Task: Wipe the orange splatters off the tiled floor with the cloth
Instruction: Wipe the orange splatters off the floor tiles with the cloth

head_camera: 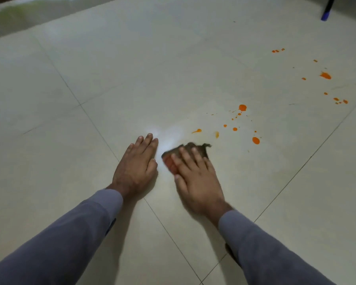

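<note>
Tiled floor (173,68) carries orange splatters (242,108) toward its far right side. Cloth (190,148), soft, limp and likely light, best pressed flat from above, lies bunched just before the nearest drops. Right hand (197,179) presses it with straight, spread fingers; left hand (137,167) rests flat beside.

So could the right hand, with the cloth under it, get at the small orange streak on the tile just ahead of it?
Probably yes. The right hand presses the dark, orange-stained cloth flat on the pale tiled floor, and only bare tile lies between it and the small orange streak.
</note>
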